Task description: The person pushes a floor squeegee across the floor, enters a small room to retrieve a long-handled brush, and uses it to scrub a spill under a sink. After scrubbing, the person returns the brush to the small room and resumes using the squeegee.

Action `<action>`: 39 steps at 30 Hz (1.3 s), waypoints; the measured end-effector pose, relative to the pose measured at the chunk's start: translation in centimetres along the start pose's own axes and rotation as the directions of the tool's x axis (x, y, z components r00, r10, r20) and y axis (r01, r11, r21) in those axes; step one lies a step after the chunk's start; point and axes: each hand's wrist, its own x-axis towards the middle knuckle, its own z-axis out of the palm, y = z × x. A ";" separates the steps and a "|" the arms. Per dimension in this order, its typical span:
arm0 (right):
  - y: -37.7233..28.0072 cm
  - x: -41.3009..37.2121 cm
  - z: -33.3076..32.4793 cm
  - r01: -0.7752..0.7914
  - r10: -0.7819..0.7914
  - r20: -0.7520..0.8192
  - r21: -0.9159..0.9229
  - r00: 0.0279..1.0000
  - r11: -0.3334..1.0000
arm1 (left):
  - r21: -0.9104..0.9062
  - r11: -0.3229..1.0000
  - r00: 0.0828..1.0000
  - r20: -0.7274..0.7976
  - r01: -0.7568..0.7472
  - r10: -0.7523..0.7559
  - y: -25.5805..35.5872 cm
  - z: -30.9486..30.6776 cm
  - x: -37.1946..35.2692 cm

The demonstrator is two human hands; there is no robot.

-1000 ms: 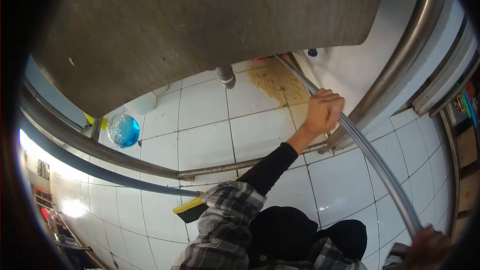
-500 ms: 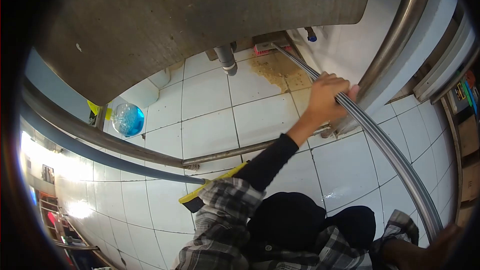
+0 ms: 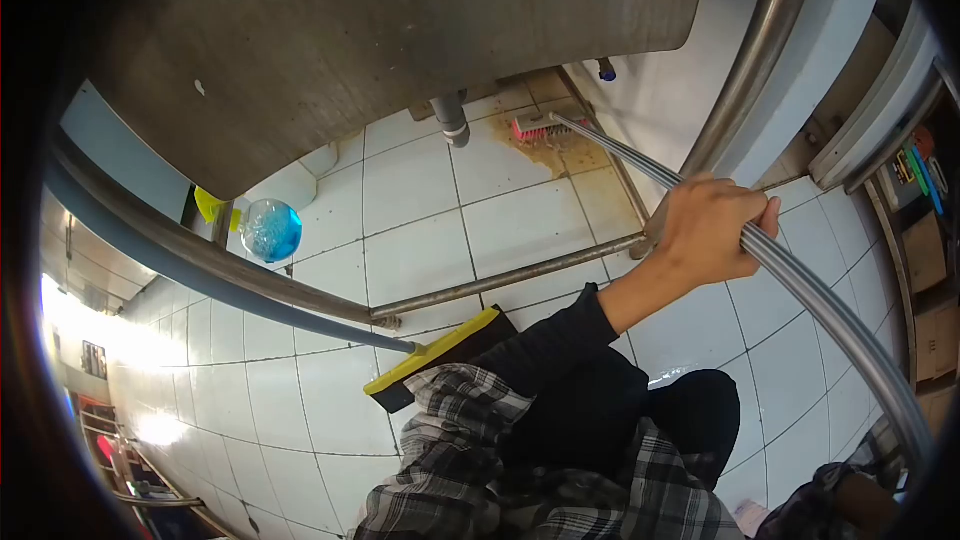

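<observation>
My left hand [image 3: 715, 230] is wrapped round the striped grey handle [image 3: 840, 305] of a long floor scrub brush. The brush head [image 3: 545, 126], with pink and white bristles, rests on a brown, dirty patch [image 3: 565, 155] of the tiled floor, near the wall under a metal table or sink. At the lower right, my right hand [image 3: 885, 500] is at the upper end of the same handle, mostly lost in shadow and the dark lens rim. A yellow squeegee [image 3: 440, 348] with a black blade lies beside my left sleeve, its blade partly covered.
The metal sheet [image 3: 400, 30] hangs over the work area, with a grey drain pipe [image 3: 450, 120] below it. Metal frame bars [image 3: 510, 280] cross near the floor. A clear container of blue liquid [image 3: 272, 230] and a white bucket [image 3: 285, 188] stand left. Shelving [image 3: 925, 255] is at right.
The brush head has come back slightly from the far corner towards me. My left hand has moved right and nearer with the handle. More of the squeegee shows now.
</observation>
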 end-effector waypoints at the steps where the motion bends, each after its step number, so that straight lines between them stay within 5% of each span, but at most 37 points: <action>1: 0.1 -0.2 0.0 0.022 -0.022 -0.002 0.006 1.000 1.000 | -0.003 1.000 1.000 -0.001 -0.006 0.006 -0.5 -0.1 0.2; 3: 0.9 -0.9 0.4 0.062 -0.062 -0.010 0.020 0.998 0.998 | -0.051 0.994 0.995 -0.028 -0.100 0.098 -3.3 -0.4 0.9; 6: 6.6 -2.8 2.6 0.085 -0.085 -0.038 -0.008 0.996 0.996 | 0.095 0.994 0.993 0.111 -0.058 0.048 -9.9 -2.4 2.1; 9: 14.9 -4.1 6.7 0.008 -0.017 -0.085 -0.104 0.996 0.995 | 0.294 0.954 0.993 0.083 0.060 -0.088 -17.7 -3.6 1.8; 10: 17.7 -3.7 7.7 -0.017 0.016 -0.026 -0.059 1.000 0.998 | 0.372 0.921 0.991 0.019 0.119 -0.136 -20.8 -3.5 1.3; 13: 27.0 -2.8 9.9 0.073 -0.057 0.180 -0.087 0.982 0.994 | 0.224 0.974 0.993 0.095 0.044 -0.067 -28.0 -5.1 0.5; 15: 31.1 -1.9 11.3 0.073 -0.060 0.188 -0.062 0.980 0.995 | 0.402 0.855 0.936 -0.014 0.327 -0.351 -29.3 -5.1 0.1; 17: 33.9 -1.9 11.4 0.060 -0.053 0.193 -0.033 0.980 0.998 | 0.468 0.851 0.971 -0.137 0.239 -0.197 -33.1 -2.5 -1.1; 18: 34.8 -2.5 11.4 0.076 -0.074 0.084 -0.027 0.994 0.997 | 0.542 0.823 0.968 -0.250 0.172 -0.038 -34.4 -1.5 -1.9; 19: 35.4 -3.0 11.5 0.091 -0.092 -0.025 -0.020 0.995 0.996 | 0.542 0.822 0.969 -0.243 0.173 -0.044 -34.0 -1.0 -2.1; 22: 31.0 -3.5 9.6 0.104 -0.090 -0.140 0.097 0.986 0.990 | 0.452 0.881 0.971 -0.238 0.143 -0.036 -29.1 -0.7 -2.0; 24: 24.9 -2.8 8.0 -0.025 0.038 -0.190 0.071 0.981 0.997 | 0.465 0.885 0.984 -0.164 0.018 0.066 -25.7 -0.4 -1.2; 25: 22.0 -3.3 6.7 -0.083 0.091 -0.187 0.050 0.978 0.995 | 0.463 0.886 0.985 -0.158 0.017 0.063 -23.8 0.0 -1.1; 26: 20.1 -4.4 4.3 0.043 -0.041 -0.067 0.026 0.997 0.999 | 0.360 0.932 0.984 -0.145 -0.042 0.101 -21.7 0.4 -1.2; 32: 1.6 -4.5 -3.1 -0.013 0.016 -0.032 0.101 0.999 0.995 | 0.005 0.983 0.982 0.045 -0.182 0.182 -7.4 1.6 -0.2; 39: 5.7 -4.4 -1.8 0.145 -0.143 0.295 0.015 0.945 0.989 | 0.026 0.988 0.970 0.195 -0.150 0.143 -9.4 -0.5 1.0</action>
